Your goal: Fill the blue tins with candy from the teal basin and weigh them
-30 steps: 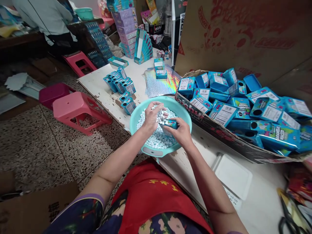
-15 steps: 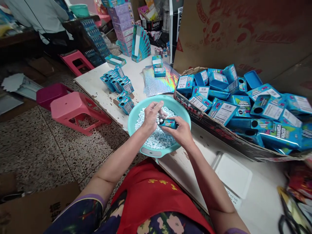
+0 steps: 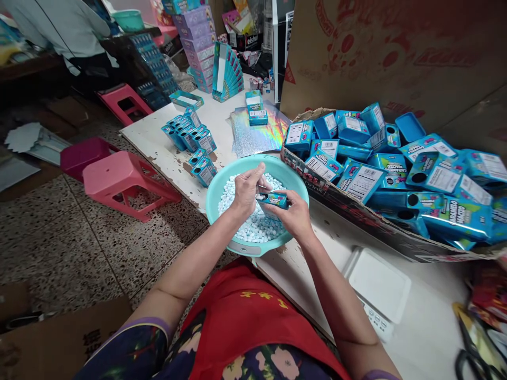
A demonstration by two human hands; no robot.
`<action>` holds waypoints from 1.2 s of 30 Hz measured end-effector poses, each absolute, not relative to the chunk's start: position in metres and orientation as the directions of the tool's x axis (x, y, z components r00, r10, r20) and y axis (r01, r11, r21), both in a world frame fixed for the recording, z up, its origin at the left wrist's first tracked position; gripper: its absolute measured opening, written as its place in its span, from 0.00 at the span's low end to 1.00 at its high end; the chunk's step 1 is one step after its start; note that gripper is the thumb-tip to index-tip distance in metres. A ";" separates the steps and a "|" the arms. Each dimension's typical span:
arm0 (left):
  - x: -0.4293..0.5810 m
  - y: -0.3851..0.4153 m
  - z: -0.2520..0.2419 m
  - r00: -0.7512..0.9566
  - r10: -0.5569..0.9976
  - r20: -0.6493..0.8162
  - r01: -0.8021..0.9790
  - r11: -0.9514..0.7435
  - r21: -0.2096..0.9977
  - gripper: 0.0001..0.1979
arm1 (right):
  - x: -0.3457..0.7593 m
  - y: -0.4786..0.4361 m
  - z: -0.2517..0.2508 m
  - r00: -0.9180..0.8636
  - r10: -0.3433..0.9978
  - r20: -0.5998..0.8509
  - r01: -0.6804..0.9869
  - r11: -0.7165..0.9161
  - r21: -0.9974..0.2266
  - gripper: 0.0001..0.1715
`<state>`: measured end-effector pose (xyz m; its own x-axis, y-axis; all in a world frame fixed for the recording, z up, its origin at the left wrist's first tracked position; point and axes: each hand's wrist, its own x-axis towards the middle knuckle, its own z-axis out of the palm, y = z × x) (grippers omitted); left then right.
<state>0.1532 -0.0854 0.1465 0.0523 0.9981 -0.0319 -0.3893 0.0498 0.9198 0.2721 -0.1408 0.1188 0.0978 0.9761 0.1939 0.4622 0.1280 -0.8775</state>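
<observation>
A teal basin (image 3: 295, 182) full of small pale blue-white candies (image 3: 253, 227) sits at the table's near edge. Over it my right hand (image 3: 295, 216) grips a small blue candy box (image 3: 274, 200) lying sideways. My left hand (image 3: 245, 190) is closed in a pinch on a few candies at the box's open end. To the right a low cardboard tray (image 3: 356, 211) holds a heap of several blue boxes (image 3: 396, 163) of the same kind.
Several filled blue boxes (image 3: 190, 137) stand in a group on the white table (image 3: 166, 142), near holographic sheets (image 3: 257, 137). A white scale (image 3: 378, 287) lies near my right arm, scissors (image 3: 471, 359) at the far right. Pink stools (image 3: 122, 179) stand on the floor; a person (image 3: 67, 26) sits beyond.
My left hand has risen from the candies and closed in a pinch at the box's open end. The right hand has tilted the box slightly up.
</observation>
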 end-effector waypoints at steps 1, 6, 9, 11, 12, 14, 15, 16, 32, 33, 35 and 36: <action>0.155 -0.087 0.147 0.064 0.997 -0.035 -0.379 0.057 0.923 0.25 | 0.272 -0.141 0.118 0.102 0.974 0.204 0.464 0.135 -0.875 0.20; 0.143 -0.085 0.146 0.086 0.996 -0.018 -0.312 0.044 0.949 0.23 | 0.283 -0.144 0.116 0.111 0.974 0.198 0.396 0.140 -0.907 0.21; 0.113 -0.072 0.130 0.147 0.989 0.005 0.084 -0.018 0.996 0.22 | 0.296 -0.149 0.116 0.238 0.954 0.181 0.272 0.114 -0.956 0.25; 0.094 -0.067 0.115 0.259 0.963 -0.075 0.537 -0.079 0.840 0.20 | 0.301 -0.152 0.116 0.285 0.939 0.195 0.248 0.125 -0.961 0.26; 0.088 -0.068 0.108 0.303 0.943 -0.140 0.717 -0.128 0.685 0.20 | 0.302 -0.153 0.116 0.284 0.936 0.206 0.257 0.133 -0.957 0.26; 0.086 -0.075 0.097 0.348 0.897 -0.273 0.891 -0.226 0.393 0.24 | 0.300 -0.153 0.117 0.268 0.937 0.222 0.279 0.145 -0.949 0.26; 0.090 -0.081 0.094 0.366 0.872 -0.326 0.914 -0.269 0.305 0.27 | 0.299 -0.152 0.118 0.266 0.937 0.228 0.284 0.150 -0.947 0.26; 0.095 -0.088 0.091 0.386 0.850 -0.359 0.916 -0.307 0.259 0.29 | 0.297 -0.151 0.118 0.276 0.932 0.234 0.282 0.154 -0.947 0.26; 0.113 -0.089 0.138 0.324 0.902 -0.285 -0.023 0.308 0.951 0.13 | 0.294 -0.134 0.110 0.183 0.956 0.229 0.452 0.125 -0.883 0.23; 0.116 -0.087 0.144 0.301 0.920 -0.252 -0.143 0.305 0.942 0.14 | 0.291 -0.135 0.110 0.155 0.961 0.228 0.465 0.133 -0.875 0.22; 0.124 -0.082 0.151 0.221 0.954 -0.202 -0.331 0.268 0.905 0.14 | 0.284 -0.136 0.110 0.096 0.969 0.226 0.484 0.153 -0.862 0.21; 0.128 -0.080 0.152 0.168 0.965 -0.200 -0.402 0.253 0.880 0.14 | 0.280 -0.137 0.111 0.065 0.972 0.227 0.489 0.167 -0.856 0.21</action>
